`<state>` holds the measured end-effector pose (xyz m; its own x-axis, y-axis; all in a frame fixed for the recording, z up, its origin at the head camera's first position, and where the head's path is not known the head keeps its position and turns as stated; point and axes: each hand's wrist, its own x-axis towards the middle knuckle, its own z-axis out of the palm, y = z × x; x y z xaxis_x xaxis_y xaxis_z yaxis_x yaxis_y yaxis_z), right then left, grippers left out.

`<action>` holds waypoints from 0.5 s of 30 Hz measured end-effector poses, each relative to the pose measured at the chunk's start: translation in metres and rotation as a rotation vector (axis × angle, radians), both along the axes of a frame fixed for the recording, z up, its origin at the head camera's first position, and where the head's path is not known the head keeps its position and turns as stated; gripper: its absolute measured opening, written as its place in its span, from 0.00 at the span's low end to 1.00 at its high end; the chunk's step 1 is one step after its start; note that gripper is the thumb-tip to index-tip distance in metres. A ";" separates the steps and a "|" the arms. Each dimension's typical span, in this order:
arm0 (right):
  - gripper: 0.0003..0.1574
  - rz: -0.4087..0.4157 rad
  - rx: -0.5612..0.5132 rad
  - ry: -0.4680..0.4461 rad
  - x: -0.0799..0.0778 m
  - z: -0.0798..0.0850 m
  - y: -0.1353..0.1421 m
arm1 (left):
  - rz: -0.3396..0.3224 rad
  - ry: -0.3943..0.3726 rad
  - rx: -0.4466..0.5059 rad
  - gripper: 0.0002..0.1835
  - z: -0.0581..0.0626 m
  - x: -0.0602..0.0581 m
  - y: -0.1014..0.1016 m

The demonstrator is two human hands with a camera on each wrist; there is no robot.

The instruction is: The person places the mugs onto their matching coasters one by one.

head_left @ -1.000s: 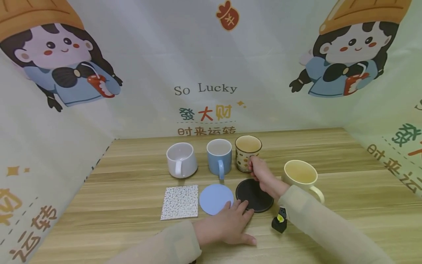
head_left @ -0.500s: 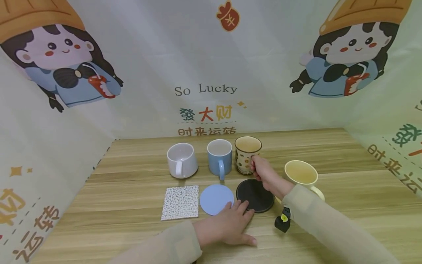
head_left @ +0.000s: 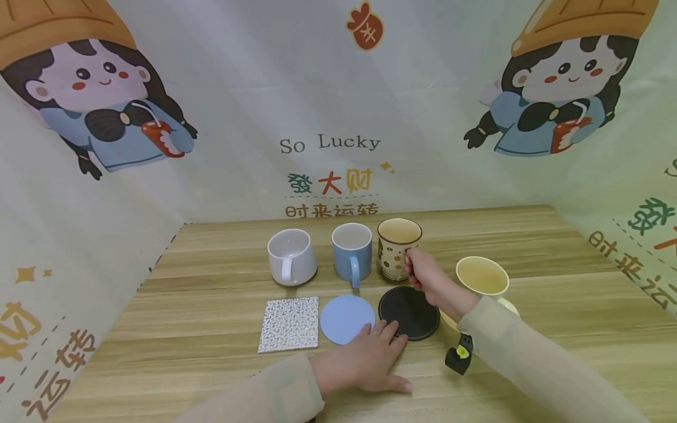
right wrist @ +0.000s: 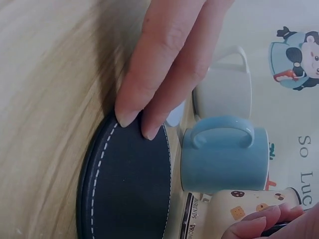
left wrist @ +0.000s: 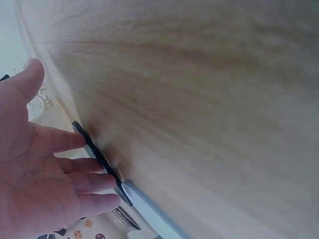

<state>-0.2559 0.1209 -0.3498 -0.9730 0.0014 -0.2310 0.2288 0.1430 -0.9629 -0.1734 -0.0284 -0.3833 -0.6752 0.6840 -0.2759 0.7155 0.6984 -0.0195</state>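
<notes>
My right hand (head_left: pixel 425 273) grips the handle of a cream mug with a cookie print (head_left: pixel 392 252), which stands upright just behind a round black coaster (head_left: pixel 407 314). In the right wrist view, curled fingers (right wrist: pixel 256 224) close round its dark handle. My left hand (head_left: pixel 367 358) lies with spread, straight fingers. Its fingertips rest on the near left edge of the black coaster, as the left wrist view shows from the palm side. A round blue coaster (head_left: pixel 344 320) lies beside it, partly under the left fingers.
A white mug (head_left: pixel 275 258) and a blue mug (head_left: pixel 346 258) stand left of the printed mug. In front of the white mug lies a square speckled coaster (head_left: pixel 288 324). A yellow mug (head_left: pixel 482 277) stands right, partly hidden by my right sleeve (head_left: pixel 508 335).
My right hand and forearm have shifted slightly to the right and nearer, and the printed mug has moved a little the same way. My left hand has stayed still.
</notes>
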 end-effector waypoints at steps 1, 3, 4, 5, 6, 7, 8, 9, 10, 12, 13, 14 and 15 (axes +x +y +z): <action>0.17 0.003 0.000 -0.001 0.001 0.000 0.000 | 0.001 -0.002 0.000 0.44 0.000 0.000 0.000; 0.18 0.007 0.000 -0.003 0.002 0.000 0.001 | 0.004 -0.006 -0.001 0.44 0.000 0.000 0.000; 0.18 0.010 -0.001 -0.004 0.003 0.000 0.001 | 0.003 -0.008 -0.001 0.44 0.000 0.000 0.000; 0.18 0.013 -0.002 -0.002 0.003 0.000 0.002 | 0.003 -0.010 0.000 0.44 0.000 0.000 0.000; 0.18 0.015 -0.006 -0.002 0.004 0.001 0.002 | 0.003 -0.012 0.000 0.44 0.001 -0.001 0.000; 0.18 0.019 -0.008 0.000 0.005 0.001 0.002 | 0.002 -0.012 0.001 0.44 0.001 -0.001 0.000; 0.18 0.021 -0.011 0.000 0.006 0.001 0.002 | 0.001 -0.014 0.001 0.44 0.001 -0.001 0.000; 0.18 0.023 -0.012 0.000 0.007 0.002 0.002 | -0.001 -0.013 0.001 0.44 0.001 -0.001 0.000; 0.18 0.026 -0.012 0.001 0.008 0.002 0.003 | -0.002 -0.014 0.002 0.44 0.000 -0.001 0.000; 0.19 0.036 -0.011 0.001 0.010 0.003 0.003 | -0.001 -0.015 0.003 0.44 0.000 -0.001 0.000; 0.19 0.041 -0.010 0.001 0.011 0.004 0.004 | -0.002 -0.015 0.002 0.44 0.000 -0.001 0.000; 0.19 0.046 -0.009 0.000 0.011 0.004 0.004 | -0.002 -0.015 0.001 0.44 0.000 -0.001 0.000; 0.19 0.050 -0.006 -0.001 0.012 0.005 0.005 | -0.003 -0.014 0.001 0.44 0.000 -0.001 0.000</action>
